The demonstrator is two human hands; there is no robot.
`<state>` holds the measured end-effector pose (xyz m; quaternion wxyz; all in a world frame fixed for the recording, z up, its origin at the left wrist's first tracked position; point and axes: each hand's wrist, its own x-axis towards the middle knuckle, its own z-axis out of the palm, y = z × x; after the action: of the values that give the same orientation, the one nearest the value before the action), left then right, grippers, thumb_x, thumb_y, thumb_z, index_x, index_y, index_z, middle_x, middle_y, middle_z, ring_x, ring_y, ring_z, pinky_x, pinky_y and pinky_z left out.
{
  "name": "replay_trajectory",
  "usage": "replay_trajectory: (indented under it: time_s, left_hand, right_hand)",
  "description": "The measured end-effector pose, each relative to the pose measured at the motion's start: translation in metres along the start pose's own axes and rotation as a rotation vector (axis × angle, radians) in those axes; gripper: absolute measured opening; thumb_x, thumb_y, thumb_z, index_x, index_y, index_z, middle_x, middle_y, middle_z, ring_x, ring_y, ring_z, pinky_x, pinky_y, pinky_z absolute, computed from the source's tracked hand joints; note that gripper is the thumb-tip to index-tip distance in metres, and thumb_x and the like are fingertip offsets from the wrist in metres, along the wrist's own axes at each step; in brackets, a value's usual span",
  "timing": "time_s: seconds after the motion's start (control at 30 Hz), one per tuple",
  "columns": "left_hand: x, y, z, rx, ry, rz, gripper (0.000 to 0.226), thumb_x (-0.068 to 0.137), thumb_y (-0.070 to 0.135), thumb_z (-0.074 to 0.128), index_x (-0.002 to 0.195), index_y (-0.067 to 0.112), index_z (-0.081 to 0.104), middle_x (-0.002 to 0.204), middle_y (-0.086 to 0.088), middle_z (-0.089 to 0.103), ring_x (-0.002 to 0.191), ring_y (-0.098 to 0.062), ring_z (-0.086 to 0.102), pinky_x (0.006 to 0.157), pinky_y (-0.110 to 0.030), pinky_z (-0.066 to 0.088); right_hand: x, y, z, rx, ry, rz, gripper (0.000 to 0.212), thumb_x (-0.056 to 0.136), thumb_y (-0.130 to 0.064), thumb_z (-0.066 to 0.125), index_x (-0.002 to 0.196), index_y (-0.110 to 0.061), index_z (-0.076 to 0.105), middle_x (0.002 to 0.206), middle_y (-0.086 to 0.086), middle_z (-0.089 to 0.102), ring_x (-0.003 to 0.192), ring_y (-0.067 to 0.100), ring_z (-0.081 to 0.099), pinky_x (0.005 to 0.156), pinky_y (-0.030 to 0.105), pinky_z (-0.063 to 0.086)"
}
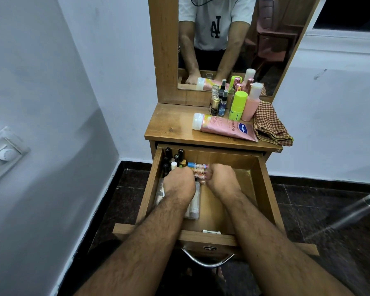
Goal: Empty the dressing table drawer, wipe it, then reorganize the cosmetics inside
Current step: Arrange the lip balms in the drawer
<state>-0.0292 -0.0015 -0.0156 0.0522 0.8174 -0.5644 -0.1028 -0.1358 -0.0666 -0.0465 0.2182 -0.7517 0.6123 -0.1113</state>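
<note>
The drawer (263, 189) of the dressing table is pulled well out, and both of the person's arms reach down into it. The left hand (178, 181) sits at the drawer's left side with its fingers curled downward among the small items; the fingertips are hidden, so I cannot tell what its grip has hold of, if anything. The right hand (221, 178) is just beside it, knuckles up and fingers curled in against the lip balm sticks (198, 166), which lie side by side across the back of the drawer (the fingertips are blurred, so whether that grip pinches one I cannot tell). In the back left corner stand several dark-capped nail polish bottles (175, 157), packed close together. Under the left wrist lies a clear plastic pouch (193, 207) with pale items inside.

On the counter (169, 127) above, a pink lotion tube (224, 127) lies on its side. Behind it stand a lime-green bottle (238, 105), a peach bottle (252, 103) and some small perfume bottles (219, 103). A folded checked cloth (269, 123) rests at the counter's right edge, touching the tube's end.
</note>
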Motion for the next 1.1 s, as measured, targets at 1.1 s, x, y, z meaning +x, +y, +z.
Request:
replay_trajectory:
  time_s: [1.1]
  left_hand:
    - [0.005,-0.017,0.007,-0.221,-0.01,-0.139,0.025,0.095,0.019,0.057,0.117,0.024,0.067,0.102,-0.001,0.067,0.086,-0.017,0.058,0.066,-0.032,0.045]
  right_hand:
    - [0.015,0.011,0.005,0.742,-0.105,0.492,0.023,0.085,0.004,0.069,0.107,-0.003,0.065,0.087,0.016,0.072,0.069,0.022,0.074,0.057,0.032,0.061]
